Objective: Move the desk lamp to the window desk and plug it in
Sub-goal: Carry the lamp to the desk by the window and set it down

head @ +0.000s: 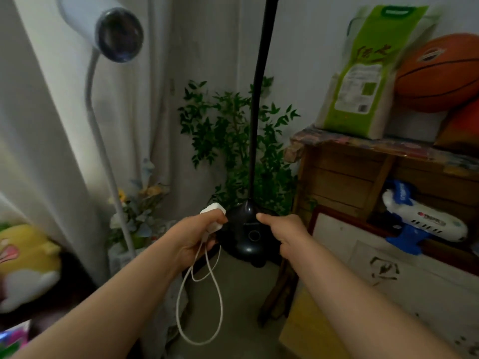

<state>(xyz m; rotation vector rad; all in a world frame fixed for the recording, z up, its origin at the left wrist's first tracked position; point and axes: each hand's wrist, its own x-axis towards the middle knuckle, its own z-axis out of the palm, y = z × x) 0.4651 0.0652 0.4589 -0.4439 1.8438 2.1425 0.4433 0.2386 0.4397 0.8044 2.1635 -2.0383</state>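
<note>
A black desk lamp (248, 229) with a round base and a tall black neck (260, 86) is held up in front of me, both hands at its base. My left hand (199, 234) grips the base's left side together with a white plug adapter (213, 218). A white cable (199, 307) hangs from that hand in a long loop. My right hand (285, 234) is closed on the base's right side, thumb on top. The lamp head is out of view above.
A white floor lamp (103, 130) stands at left by pale curtains. A green plant (228, 136) fills the corner behind the lamp. At right a wooden shelf (363, 161) carries a green bag (363, 73) and a basketball (438, 73). A yellow plush toy (26, 260) lies low left.
</note>
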